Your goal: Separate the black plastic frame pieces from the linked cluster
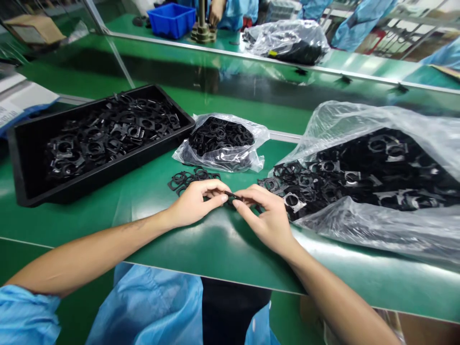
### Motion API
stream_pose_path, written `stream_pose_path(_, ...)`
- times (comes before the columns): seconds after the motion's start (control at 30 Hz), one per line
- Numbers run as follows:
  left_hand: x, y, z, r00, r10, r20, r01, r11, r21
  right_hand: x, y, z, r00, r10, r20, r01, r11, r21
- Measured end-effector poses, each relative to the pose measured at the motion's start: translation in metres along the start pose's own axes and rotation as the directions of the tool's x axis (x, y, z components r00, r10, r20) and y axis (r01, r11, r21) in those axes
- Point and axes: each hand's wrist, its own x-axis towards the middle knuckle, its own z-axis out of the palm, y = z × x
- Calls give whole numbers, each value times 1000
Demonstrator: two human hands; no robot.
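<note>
My left hand (196, 201) and my right hand (268, 215) meet over the green table (215, 244), both pinching one small black plastic part (233, 195) between their fingertips. Just beyond the hands lies a small loose heap of thin black rings (189, 178). A small clear bag of black rings (223, 141) sits behind that. At the right, a large open clear bag (377, 177) spills black square frame parts toward my right hand. A black tray (28, 158) holding several black frame parts stands at the left.
A conveyor strip (251, 91) runs across behind the work area. On the far side stand a blue bin (172, 20), a metal fixture (201, 31) and another bag of black parts (287, 40). Other people in blue coats work there. Papers (17, 98) lie far left.
</note>
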Motion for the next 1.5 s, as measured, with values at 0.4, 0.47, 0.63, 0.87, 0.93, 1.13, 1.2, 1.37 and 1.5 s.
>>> stream_pose_path(0.4,3,6,-4,999,-43,23,47,980,-193,3,1,-2,979,201,39,-203,931,304)
stream_pose_path(0.47,3,9,-4,998,-46,45,55,977,-205,3,-1,-3,974,218,54,-223,912,344)
stream_pose_path(0.63,1,9,-2,1000,-1,22,6,982,-188,6,3,0,950,306,59,-296,827,478)
stream_pose_path(0.87,-9,10,0,884,465,-42,-444,865,235,8,8,0,937,330,116,-331,731,597)
stream_pose_path(0.93,-10,11,-1,825,563,-47,-520,789,327,8,7,0,940,317,129,-329,737,591)
stream_pose_path(1.13,-9,12,-3,711,702,-44,-622,656,428,8,7,-1,936,302,184,-351,741,572)
stream_pose_path(1.2,-9,13,-3,689,724,-10,-651,626,430,8,7,-1,938,291,190,-347,739,578)
stream_pose_path(1.37,-10,13,-4,645,762,55,-704,565,431,8,8,-1,943,267,198,-332,730,597)
stream_pose_path(1.5,-9,13,-4,630,773,75,-719,543,434,8,8,-1,949,250,191,-315,746,586)
